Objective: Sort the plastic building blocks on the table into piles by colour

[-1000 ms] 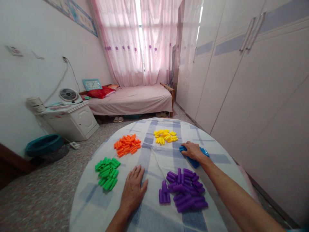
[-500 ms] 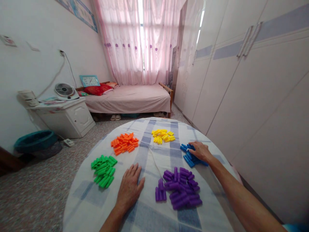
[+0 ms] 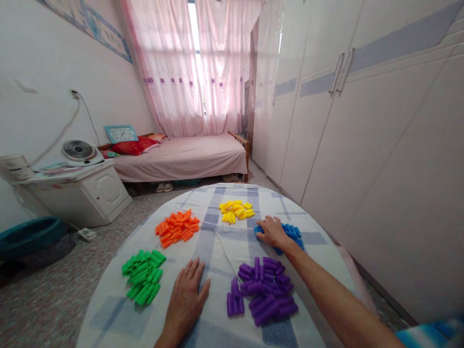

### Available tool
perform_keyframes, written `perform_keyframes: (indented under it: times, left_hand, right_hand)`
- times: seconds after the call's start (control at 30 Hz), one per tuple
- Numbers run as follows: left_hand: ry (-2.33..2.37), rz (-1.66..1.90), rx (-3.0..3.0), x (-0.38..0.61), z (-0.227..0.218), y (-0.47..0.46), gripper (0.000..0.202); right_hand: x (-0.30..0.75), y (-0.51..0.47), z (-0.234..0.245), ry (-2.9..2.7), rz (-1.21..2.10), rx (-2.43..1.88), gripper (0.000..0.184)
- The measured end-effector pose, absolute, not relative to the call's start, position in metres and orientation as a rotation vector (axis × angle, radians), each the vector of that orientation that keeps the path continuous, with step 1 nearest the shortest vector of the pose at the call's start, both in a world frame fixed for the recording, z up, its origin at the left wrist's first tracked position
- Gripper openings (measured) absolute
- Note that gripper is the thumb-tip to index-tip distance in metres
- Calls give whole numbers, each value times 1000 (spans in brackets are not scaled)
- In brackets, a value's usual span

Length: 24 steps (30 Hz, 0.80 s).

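My left hand [image 3: 187,292] lies flat on the checked cloth, fingers stretched out, between a pile of green cap-like plastic tubes [image 3: 143,275] and a pile of purple tubes [image 3: 270,292]. Farther out, my right hand [image 3: 271,232] bends over the left end of a heap of blue plastic tubes [image 3: 293,233]. Its fingers curl down around a blue tube at that edge, and the palm covers part of the heap. Orange tubes [image 3: 177,227] are heaped at the far left, and yellow tubes [image 3: 235,211] at the far middle.
The round table [image 3: 105,333] wears a white and blue checked cloth. A thin white string [image 3: 224,249] runs along its middle. Beyond stand a bed [image 3: 184,154], a cabinet [image 3: 105,195] with a fan [image 3: 80,151], a bin [image 3: 32,237] and a tall wardrobe [image 3: 380,159].
My right hand has shifted left across the blue heap to its left end, uncovering tubes on the right. My left hand stays flat on the cloth. The whole view has turned slightly.
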<state>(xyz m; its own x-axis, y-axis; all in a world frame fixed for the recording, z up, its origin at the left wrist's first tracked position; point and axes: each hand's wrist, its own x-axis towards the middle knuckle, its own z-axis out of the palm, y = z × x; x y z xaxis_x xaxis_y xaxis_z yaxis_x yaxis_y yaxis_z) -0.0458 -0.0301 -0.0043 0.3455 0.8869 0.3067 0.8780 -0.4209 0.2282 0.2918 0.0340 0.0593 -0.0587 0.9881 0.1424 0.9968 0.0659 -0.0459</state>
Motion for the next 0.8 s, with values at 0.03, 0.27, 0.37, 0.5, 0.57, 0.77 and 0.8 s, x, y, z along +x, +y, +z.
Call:
perform_keyframes:
  times: [0.03,0.27,0.37,0.5,0.57,0.77,0.8]
  left_hand:
    - [1676,600,2563,-46,-5,-30,51]
    - [1664,656,2549,-46,-3,-31,49]
    - [1645,673,2549,-46,-3,-31,48]
    - [1654,667,2544,-45,-3,-30,49]
    - [1658,666,2540,-45,-3,-31,49]
    - [1656,657,2557,-45,-3,-32,49]
    - [1663,649,2565,-45,-3,-32,49]
  right_hand:
    - [287,35,58,-2192,-100,-2049,33]
    - [292,22,71,-2041,-219,-1983,32]
    - [319,2,76,-1899,-301,-1985,37]
    - [347,-20,70,-1877,-327,-1970,35]
    - [351,-25,63,-1901,-326,-1947,33]
    - [345,-32,32,-1653,-351,-2024,62]
    - [343,-34,26,-1607,-331,-2057,69]
